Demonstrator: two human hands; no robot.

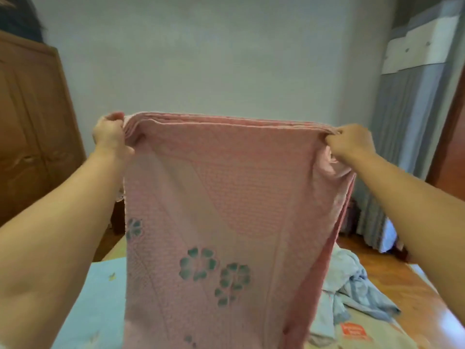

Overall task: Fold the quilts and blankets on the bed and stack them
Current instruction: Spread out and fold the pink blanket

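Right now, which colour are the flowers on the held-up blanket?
Teal-green flowers on the pink quilted blanket, head view.

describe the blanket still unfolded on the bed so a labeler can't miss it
Start at the pink quilt with green flowers, held up mid-frame by the left hand and right hand. Look past its lower right edge to the bed. The crumpled pale blue blanket lies there, the only loose, rumpled fabric.
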